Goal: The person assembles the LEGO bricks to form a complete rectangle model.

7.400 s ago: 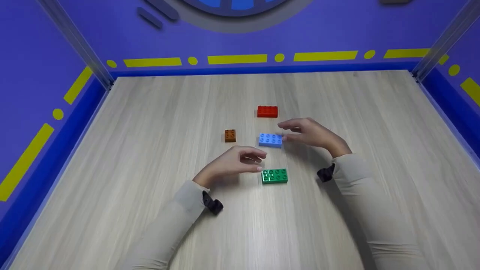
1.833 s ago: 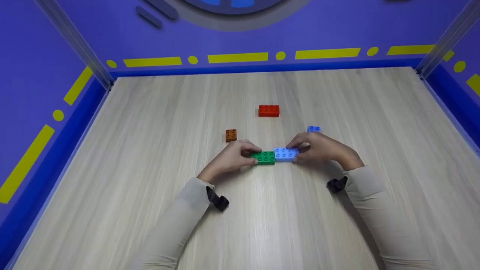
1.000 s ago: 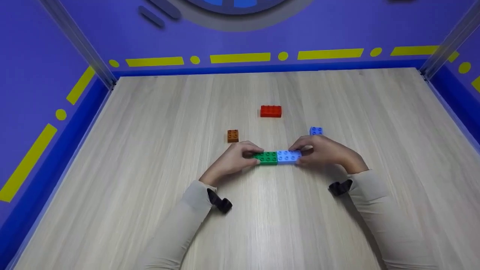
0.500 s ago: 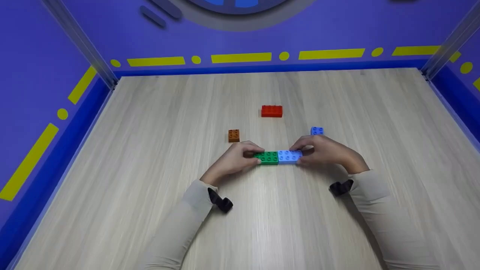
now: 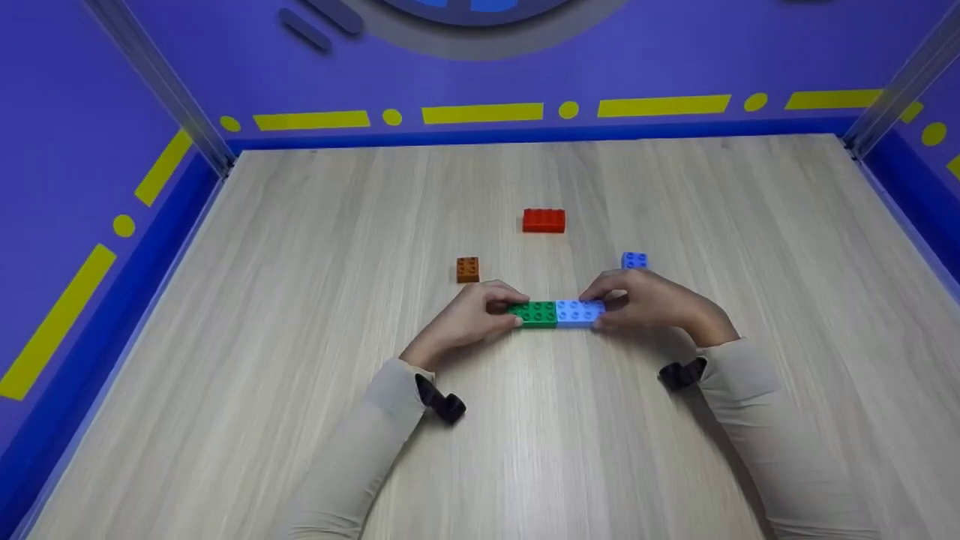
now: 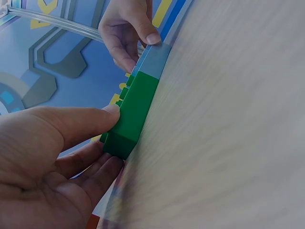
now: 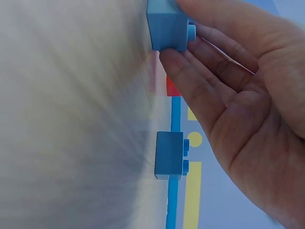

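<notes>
My left hand (image 5: pixel 471 315) pinches the left end of a green toy building brick (image 5: pixel 538 315) between thumb and fingers. The right end of a light blue brick (image 5: pixel 577 313) is pinched the same way by my right hand (image 5: pixel 651 304). Both bricks lie end to end in one straight row on the table, studs up, their short sides meeting. In the left wrist view the green brick (image 6: pixel 133 112) runs straight on into the light blue brick (image 6: pixel 155 59). Fingers partly cover the outer ends of both.
Just behind the right hand stands a smaller blue brick (image 5: pixel 634 260), partly covered by it. A brown brick (image 5: pixel 467 269) sits beyond the left hand, and a red brick (image 5: pixel 544 220) farther back. Blue-purple walls (image 5: pixel 480 82) border the wooden table (image 5: pixel 360 217).
Since the oldest frame, both hands have gripped their bricks; the green one has moved away from me, the light blue one right and nearer, end to end. Over the last second they hold still.
</notes>
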The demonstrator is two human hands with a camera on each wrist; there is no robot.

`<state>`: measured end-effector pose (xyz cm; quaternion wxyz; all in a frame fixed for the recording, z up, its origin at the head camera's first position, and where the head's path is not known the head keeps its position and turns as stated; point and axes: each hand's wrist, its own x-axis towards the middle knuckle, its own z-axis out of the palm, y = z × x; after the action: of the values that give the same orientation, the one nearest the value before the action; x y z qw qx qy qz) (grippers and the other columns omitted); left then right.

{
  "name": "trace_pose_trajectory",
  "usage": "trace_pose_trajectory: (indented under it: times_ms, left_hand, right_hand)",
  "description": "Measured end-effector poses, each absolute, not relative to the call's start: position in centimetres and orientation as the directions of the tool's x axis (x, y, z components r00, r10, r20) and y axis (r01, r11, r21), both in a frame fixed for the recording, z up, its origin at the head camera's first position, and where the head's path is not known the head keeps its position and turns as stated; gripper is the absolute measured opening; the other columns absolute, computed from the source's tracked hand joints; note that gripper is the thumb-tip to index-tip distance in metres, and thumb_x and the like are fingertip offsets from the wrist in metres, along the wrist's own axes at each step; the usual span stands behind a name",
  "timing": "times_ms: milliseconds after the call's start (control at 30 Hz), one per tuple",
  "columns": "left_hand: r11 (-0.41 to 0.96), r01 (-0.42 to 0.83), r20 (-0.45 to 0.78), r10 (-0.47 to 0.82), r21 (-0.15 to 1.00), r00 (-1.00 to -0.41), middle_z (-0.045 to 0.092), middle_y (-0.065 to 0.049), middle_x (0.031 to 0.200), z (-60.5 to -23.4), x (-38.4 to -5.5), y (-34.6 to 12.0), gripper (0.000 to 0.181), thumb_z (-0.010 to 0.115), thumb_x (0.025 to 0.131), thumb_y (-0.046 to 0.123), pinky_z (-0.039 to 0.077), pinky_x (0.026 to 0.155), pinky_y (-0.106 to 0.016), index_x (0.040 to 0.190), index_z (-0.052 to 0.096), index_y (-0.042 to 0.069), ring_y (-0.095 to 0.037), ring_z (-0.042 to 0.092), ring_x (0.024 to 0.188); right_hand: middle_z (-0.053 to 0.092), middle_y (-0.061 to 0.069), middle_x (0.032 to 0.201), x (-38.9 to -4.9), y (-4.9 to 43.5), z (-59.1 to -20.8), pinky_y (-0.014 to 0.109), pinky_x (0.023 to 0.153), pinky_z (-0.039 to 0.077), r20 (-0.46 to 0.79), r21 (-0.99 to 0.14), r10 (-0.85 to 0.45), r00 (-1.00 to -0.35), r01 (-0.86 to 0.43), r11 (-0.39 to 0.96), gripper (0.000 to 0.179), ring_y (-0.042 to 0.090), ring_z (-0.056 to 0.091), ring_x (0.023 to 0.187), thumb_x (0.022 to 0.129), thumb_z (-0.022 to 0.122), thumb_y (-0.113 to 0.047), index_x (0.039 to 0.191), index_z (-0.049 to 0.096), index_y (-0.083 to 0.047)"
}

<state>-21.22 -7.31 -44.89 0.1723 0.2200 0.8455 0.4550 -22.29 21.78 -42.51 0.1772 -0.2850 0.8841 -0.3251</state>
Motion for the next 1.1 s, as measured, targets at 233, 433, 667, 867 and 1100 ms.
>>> trace_pose_trajectory:
  times_ms: [233,433,667,867,1100]
  left_hand:
    - [0.495,0.211,-0.096,0.524,0.843,-0.846,0.063,-0.002,0.121,-44.84,-21.13,-7.29,0.034,0.068,0.089,0.013,0.045,0.100,-0.031,0.123,0.067,0.012,-0.013,0.056,0.113]
    - [0.500,0.224,-0.090,0.529,0.837,-0.844,0.064,-0.003,0.120,-44.76,-21.11,-7.22,0.034,0.068,0.089,0.012,0.045,0.100,-0.031,0.122,0.067,0.011,-0.013,0.056,0.112]
    - [0.503,0.245,-0.085,0.545,0.829,-0.834,0.064,-0.005,0.121,-44.57,-21.11,-7.17,0.034,0.067,0.088,0.009,0.046,0.100,-0.032,0.123,0.066,0.008,-0.016,0.056,0.112]
    - [0.509,0.245,-0.092,0.548,0.825,-0.831,0.064,-0.005,0.121,-44.45,-21.20,-7.14,0.034,0.067,0.088,0.010,0.046,0.098,-0.033,0.122,0.066,0.008,-0.016,0.056,0.111]
    - [0.510,0.243,-0.095,0.549,0.825,-0.830,0.063,-0.005,0.122,-44.33,-21.16,-7.19,0.035,0.068,0.088,0.010,0.047,0.098,-0.034,0.123,0.066,0.008,-0.017,0.057,0.111]
  right_hand:
    - [0.067,0.008,0.113,-22.24,21.77,-42.42,0.045,0.092,0.052,-0.134,-0.684,-0.621,-0.773,-0.381,0.622,0.033,0.026,0.063,0.107,0.080,0.075,-0.007,0.113,0.070,-0.008]
    - [0.068,0.009,0.112,-22.29,21.65,-42.40,0.045,0.091,0.052,-0.140,-0.681,-0.623,-0.770,-0.381,0.625,0.032,0.027,0.064,0.105,0.080,0.074,-0.006,0.112,0.070,-0.007]
    - [0.068,0.011,0.111,-22.39,21.48,-42.55,0.043,0.090,0.053,-0.133,-0.684,-0.634,-0.762,-0.392,0.615,0.031,0.026,0.063,0.103,0.080,0.074,-0.005,0.111,0.070,-0.004]
    - [0.067,0.011,0.110,-22.31,21.31,-42.29,0.044,0.090,0.053,-0.144,-0.676,-0.626,-0.766,-0.386,0.628,0.031,0.026,0.064,0.102,0.080,0.075,-0.005,0.110,0.070,-0.004]
    - [0.067,0.010,0.111,-22.26,21.09,-42.10,0.043,0.090,0.053,-0.157,-0.652,-0.613,-0.775,-0.385,0.653,0.031,0.024,0.063,0.101,0.080,0.075,-0.006,0.110,0.070,-0.005]
